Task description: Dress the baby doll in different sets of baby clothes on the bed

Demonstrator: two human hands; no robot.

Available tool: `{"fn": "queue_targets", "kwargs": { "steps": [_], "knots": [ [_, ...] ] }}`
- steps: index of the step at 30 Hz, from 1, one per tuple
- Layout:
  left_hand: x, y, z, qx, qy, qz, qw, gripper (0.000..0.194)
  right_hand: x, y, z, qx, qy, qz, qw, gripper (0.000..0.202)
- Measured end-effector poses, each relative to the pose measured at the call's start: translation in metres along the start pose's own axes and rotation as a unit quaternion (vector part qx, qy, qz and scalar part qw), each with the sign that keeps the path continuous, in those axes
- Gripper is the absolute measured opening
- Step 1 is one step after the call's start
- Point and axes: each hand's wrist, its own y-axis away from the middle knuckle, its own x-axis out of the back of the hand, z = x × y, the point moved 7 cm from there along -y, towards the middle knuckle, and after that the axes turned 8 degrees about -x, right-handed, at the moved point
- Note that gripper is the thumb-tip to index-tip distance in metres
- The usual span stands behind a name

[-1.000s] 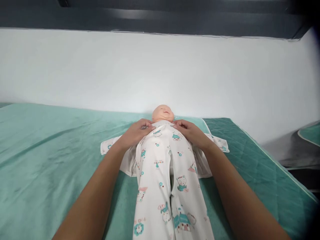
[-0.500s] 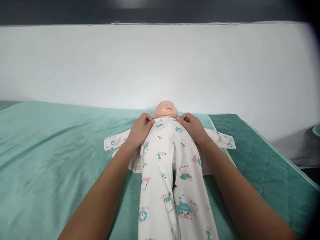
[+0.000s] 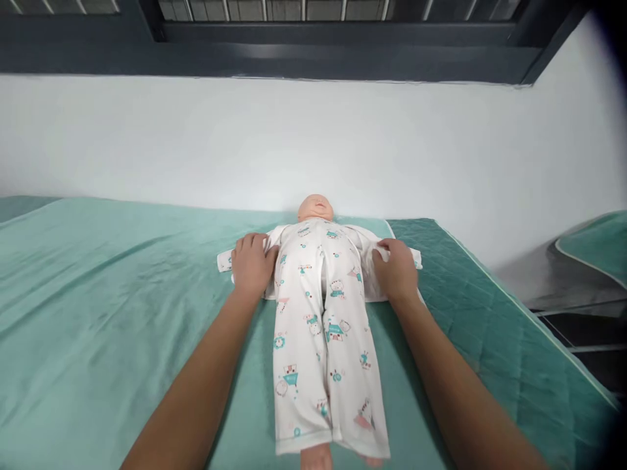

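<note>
Nearest: bottom of frame, a doll's foot (image 3: 316,457) sticks out past the hem of the white print pants (image 3: 298,307), 2nd foot (image 3: 371,461) only partly in view. Pants lie full length over the doll (image 3: 316,207), top edge up by its neck; can't tell if worn or just laid on. White shirt (image 3: 371,274) shows at both sides, partly under the pants, sleeves out L and R.

L hand (image 3: 251,264) – palm down on the shirt at the L side, fingers extended, thumb apart and close to the pants edge. R hand (image 3: 399,274) on the shirt at the other side, fingers bent in toward thumb; can't tell if cloth is pinched. L cuff (image 3: 225,261) and R cuff (image 3: 417,257) poke out past the hands.

Handling, my guess: pants + shirt thin, soft, lightweight, prob. not slippery, crease easily; best grip = side edges or waistband, thumb + fingertips. Doll looks smooth and fairly stiff, prob. light – hold under back and neck, not by head alone.

All of it is on the green bed cover (image 3: 122,313), darker quilted section (image 3: 470,313) to the R. Farther back: doll's head, faceup, close to the white wall (image 3: 313,143). Farthest: dark window frame (image 3: 333,52) w/ bars (image 3: 304,10) up top.
</note>
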Motion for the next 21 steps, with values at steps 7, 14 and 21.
{"fn": "queue_targets", "kwargs": {
  "steps": [7,14,21],
  "knots": [
    [0.002,0.014,-0.024,0.100,-0.015,-0.085,0.991,0.042,-0.002,-0.001,0.042,-0.129,0.179,-0.133,0.966,0.044],
    [0.002,0.004,-0.032,0.142,0.162,-0.068,0.974,0.041,-0.007,-0.005,0.028,-0.165,-0.135,-0.164,0.963,0.032],
    [0.025,0.009,0.009,0.107,0.617,-0.089,0.774,0.031,0.019,0.014,-0.031,-0.099,-0.478,-0.290,0.823,0.029]
  ]
}}
